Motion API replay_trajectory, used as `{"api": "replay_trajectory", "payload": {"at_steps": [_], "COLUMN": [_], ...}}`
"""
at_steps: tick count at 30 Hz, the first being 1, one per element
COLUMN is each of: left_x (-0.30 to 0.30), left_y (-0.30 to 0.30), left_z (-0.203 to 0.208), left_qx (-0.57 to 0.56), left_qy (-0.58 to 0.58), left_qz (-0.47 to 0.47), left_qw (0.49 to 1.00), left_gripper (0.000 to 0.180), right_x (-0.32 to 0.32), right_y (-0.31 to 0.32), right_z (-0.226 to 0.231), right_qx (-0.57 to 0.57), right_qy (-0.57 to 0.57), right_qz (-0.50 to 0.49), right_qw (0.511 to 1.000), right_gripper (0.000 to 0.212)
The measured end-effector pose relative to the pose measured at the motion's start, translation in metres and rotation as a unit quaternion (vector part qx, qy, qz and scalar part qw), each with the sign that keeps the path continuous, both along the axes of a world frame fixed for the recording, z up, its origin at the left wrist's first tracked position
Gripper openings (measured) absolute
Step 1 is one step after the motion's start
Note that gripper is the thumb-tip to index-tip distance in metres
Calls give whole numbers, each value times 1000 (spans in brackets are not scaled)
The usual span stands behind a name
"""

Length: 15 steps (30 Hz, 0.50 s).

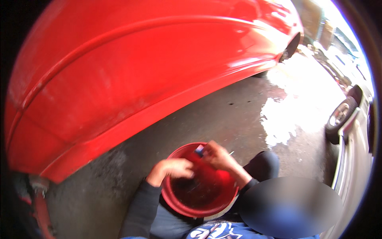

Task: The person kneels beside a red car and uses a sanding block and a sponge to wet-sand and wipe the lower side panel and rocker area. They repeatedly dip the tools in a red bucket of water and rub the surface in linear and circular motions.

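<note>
A round red tub [171, 191] with dark liquid in its bottom stands between my legs. Over its left rim reaches my left hand [174, 169], its fingers bent downward and blurred, so I cannot make out whether they hold anything. My right hand [219, 156] is above the far right part of the tub, closed on a small flat blue-and-white piece [199, 150]. What kind of thing this piece is stays unclear; the fingers hide part of it.
The side of a red car [131, 79] spans the far left, with a red metal stand or jack [41, 211] under its near end. Shiny wet patches mark the concrete floor [234, 115]. At the right is a light-coloured vehicle [352, 147] with its wheel [341, 115].
</note>
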<state>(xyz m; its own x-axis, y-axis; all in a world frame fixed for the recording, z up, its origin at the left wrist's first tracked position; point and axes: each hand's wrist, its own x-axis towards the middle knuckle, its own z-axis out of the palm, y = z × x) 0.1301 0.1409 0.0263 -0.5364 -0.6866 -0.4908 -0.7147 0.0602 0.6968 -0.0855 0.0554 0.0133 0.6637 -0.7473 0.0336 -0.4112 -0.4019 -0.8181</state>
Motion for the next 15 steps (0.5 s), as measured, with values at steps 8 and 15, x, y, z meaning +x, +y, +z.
{"api": "replay_trajectory", "payload": {"at_steps": [8,15], "left_x": [17,28], "left_y": [8,12], "left_z": [31,33], "left_qx": [-79,-202], "left_qy": [21,148], "left_qz": [245,369], "left_qw": [966,895], "left_gripper": [36,21], "right_x": [43,48], "right_y": [34,52], "right_z": [-248,-170], "right_qx": [-37,-24], "right_qy": [185,322], "right_qz": [236,452], "right_qw": [953,832], "right_gripper": [47,33]}}
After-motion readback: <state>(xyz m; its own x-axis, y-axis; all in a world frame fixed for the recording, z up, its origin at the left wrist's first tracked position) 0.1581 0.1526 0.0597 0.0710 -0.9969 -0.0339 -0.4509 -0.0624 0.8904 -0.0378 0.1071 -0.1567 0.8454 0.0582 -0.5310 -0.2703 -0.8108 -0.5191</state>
